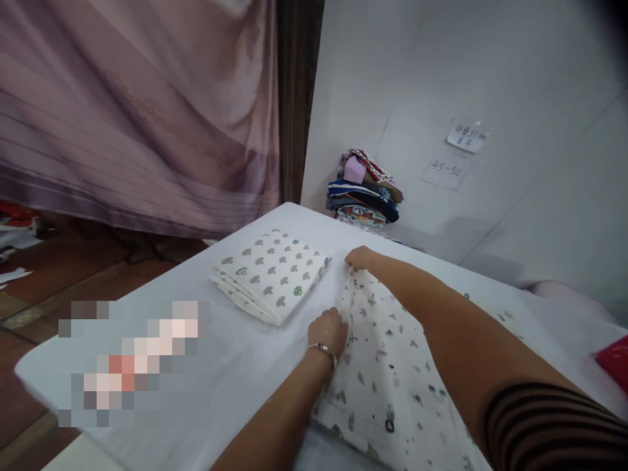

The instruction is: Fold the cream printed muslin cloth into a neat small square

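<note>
White table [235,376], curtain [171,118] far left. Spread cloth [383,347] near right: right hand [358,257] pinches its far corner, fingers closed; left hand [328,332], fingers curled, grips left edge nearer. Folded cloth [275,271] left of both hands.

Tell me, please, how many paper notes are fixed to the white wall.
2: an upper note with handwriting, and directly below it a lower note reading "45-50". The fabric stack could hide others.
</note>
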The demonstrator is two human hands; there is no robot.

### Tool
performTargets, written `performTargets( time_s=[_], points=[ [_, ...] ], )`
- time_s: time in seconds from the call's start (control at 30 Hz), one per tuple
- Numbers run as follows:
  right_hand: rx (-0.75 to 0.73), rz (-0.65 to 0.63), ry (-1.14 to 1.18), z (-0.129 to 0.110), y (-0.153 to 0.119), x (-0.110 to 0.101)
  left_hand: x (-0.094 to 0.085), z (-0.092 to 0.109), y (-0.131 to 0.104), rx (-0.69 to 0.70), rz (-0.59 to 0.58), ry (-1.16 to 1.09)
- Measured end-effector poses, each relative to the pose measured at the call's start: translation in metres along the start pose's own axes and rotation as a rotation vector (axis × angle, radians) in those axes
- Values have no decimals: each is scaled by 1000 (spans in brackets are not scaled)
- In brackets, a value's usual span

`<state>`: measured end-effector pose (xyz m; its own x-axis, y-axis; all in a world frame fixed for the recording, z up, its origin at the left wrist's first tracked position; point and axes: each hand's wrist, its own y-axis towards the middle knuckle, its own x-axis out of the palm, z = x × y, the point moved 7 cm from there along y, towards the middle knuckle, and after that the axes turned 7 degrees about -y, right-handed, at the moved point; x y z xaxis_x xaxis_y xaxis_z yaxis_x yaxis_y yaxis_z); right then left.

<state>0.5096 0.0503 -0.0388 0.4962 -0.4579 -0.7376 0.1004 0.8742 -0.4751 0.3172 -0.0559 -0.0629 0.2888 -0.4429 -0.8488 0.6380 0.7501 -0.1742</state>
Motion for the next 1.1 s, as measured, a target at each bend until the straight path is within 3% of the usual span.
performTargets(
  time_s=[0.27,0.37,0.5,0.67,0.93,1.1],
  points=[
    [-105,110,-74,1,-1,0,3,-6,3,-48,-22,-58],
    [-91,100,-67,7,3,3,0,0,0,-16,27,-75],
    [-123,192,-108,9,8,0,-14,3,0,41,128,-86],
    [-163,295,-111,7,7,3,-11,-14,11,-62,4,-200],
    [-114,264,36,14,6,12,-16,-17,10,-79,1,-69],
    [-26,175,171,25,15,16,-13,-19,10,-88,-25,-40]
  ],
)
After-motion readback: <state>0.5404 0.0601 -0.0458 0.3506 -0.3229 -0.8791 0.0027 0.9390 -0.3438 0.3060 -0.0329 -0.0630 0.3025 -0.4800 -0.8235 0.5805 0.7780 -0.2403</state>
